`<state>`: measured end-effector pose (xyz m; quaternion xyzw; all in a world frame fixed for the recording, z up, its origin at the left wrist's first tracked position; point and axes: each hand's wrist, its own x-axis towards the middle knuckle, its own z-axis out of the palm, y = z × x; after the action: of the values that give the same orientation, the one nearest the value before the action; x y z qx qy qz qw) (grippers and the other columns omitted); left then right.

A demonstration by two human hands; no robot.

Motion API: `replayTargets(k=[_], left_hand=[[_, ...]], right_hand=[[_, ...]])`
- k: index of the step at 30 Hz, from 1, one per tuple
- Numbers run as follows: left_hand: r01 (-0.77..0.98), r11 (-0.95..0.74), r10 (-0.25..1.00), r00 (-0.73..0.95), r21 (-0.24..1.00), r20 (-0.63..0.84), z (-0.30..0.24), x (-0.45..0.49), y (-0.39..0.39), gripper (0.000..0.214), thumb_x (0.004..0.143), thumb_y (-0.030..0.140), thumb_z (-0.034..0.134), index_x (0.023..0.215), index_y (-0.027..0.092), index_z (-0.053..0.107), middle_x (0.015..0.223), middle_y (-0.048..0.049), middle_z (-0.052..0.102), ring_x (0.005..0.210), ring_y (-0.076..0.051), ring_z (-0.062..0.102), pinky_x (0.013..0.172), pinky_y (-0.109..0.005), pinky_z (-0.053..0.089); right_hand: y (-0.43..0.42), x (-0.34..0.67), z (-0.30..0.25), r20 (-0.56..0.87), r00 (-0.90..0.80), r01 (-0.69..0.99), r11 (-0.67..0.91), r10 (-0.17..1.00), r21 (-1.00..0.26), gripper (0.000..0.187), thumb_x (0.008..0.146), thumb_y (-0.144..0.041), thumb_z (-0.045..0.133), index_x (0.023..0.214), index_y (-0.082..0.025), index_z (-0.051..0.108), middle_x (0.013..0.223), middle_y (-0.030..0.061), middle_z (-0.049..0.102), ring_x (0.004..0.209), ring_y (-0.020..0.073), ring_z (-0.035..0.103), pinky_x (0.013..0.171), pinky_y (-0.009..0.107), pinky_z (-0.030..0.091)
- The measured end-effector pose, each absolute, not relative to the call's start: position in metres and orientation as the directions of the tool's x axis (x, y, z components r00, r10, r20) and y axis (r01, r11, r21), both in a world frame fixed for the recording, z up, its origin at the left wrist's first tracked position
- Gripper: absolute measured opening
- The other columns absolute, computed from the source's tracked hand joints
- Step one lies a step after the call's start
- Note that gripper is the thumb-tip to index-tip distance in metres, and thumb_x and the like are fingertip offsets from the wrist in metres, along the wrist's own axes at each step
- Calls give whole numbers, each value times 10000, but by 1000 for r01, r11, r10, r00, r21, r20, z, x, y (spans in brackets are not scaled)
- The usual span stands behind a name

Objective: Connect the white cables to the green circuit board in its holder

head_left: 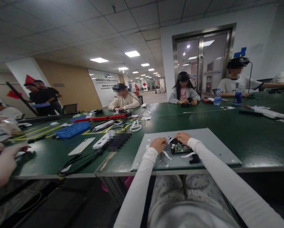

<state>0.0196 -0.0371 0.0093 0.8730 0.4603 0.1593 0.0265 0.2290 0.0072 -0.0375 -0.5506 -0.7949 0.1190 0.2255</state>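
Work looks partway along: on the grey panel [215, 148], a black housing [172, 152] lies open, its green circuit board [180, 147] exposed, with white strips [187, 155] toward the panel's near edge; what remains cannot be told. The housing sits near the panel's middle, just right of the left hand [159, 144] and just nearer than the right hand [183, 137]. Both hands curl their fingers by its far-left corner; whether either pinches anything, I cannot tell.
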Motion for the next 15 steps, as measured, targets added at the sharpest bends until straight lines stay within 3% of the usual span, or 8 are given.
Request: replayTargets(k=[7,15], left_hand=[[823,-544,830,500,163,248,9,21,-35,259,687,74,404,744,215,614,788,8,612,794,-119,541,777,-222,395],[857,-499,851,459,124,253,10,23,-38,216,706,129,415,710,221,611,755,2,609,747,-127,542,724,-221,397]], right_hand=[[5,228,-35,211,-264,846,331,941,-418,343,757,-227,383,983,-305,628,1076,19,532,1025,174,432,911,298,289],[6,229,-36,213,-236,852,307,948,-424,335,755,-207,386,958,-261,647,1071,30,558,1026,161,449,915,268,286]])
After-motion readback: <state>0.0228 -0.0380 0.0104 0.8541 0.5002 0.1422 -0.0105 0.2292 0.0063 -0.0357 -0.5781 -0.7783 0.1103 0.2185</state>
